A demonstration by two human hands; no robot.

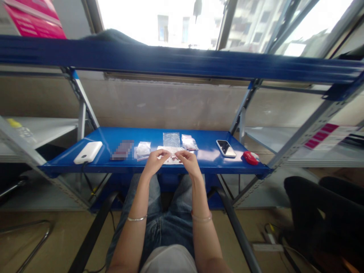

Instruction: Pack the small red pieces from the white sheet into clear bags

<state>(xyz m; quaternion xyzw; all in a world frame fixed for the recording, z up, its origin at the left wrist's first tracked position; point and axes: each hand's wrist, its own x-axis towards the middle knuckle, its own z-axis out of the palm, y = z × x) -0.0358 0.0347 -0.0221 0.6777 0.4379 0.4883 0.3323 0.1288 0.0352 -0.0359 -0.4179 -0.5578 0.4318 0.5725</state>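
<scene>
Over a white sheet (174, 160) at the front middle of the blue shelf, both hands meet with fingertips nearly touching. My left hand (155, 163) is closed in a pinch, thumb against fingers. Opposite it, my right hand (190, 163) pinches in the same way. Whatever sits between the fingertips is too small to make out. A few tiny dark reddish pieces lie on the sheet below. Just behind it is a flat clear plastic bag (171, 139). Left of the hands rests a clear bag with white contents (143, 149); to the right is another small filled bag (189, 143).
On the shelf's left are a white box-shaped device (88, 152) with a cable and a blurred dark item (122, 150). A phone (226, 148) and a red-and-white object (250, 157) lie at right. A blue beam (182, 62) crosses above; chair armrests flank my legs.
</scene>
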